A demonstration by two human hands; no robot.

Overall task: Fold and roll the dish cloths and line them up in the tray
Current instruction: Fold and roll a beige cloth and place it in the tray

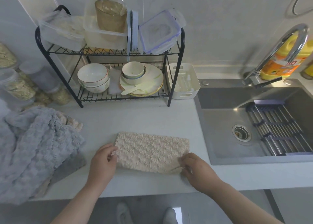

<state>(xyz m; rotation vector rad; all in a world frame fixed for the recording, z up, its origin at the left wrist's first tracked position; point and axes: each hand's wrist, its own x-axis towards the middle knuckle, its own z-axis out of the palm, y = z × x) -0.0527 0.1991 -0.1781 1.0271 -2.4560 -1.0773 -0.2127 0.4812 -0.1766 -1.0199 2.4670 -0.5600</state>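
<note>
A beige fluffy dish cloth lies folded into a flat rectangle on the white counter in front of me. My left hand pinches its near left edge. My right hand pinches its near right corner. A pile of grey-blue cloths with some beige cloth showing behind and under it is heaped at the left. The white tray stands at the back, right of the dish rack, holding only a few small white items.
A black wire dish rack with bowls, plates and plastic boxes stands at the back. Jars line the back left. The steel sink with tap and drying rack lies to the right. The counter's front edge runs just below my hands.
</note>
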